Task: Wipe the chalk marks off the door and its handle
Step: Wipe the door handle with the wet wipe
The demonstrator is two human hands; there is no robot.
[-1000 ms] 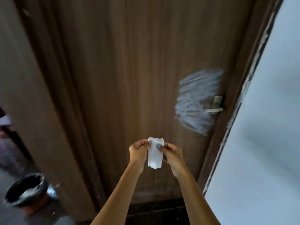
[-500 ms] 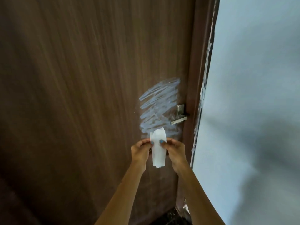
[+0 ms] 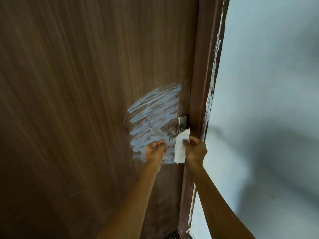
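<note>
White tissue (image 3: 180,149) sits pinched in the right hand (image 3: 196,149) grip against the handle (image 3: 174,138); left hand (image 3: 156,150) curled closed, empty.

We find no readable text, label, brand or number here; the chalk marks (image 3: 153,116) on the door (image 3: 77,100) are mere scribbled strokes.

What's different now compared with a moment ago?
The left hand has let go of the tissue, which both hands were holding before; now only the right hand grips it. Both hands have moved up to the door, and the right hand has brought the tissue onto the handle. The chalk marks look the same, not yet wiped.
</note>
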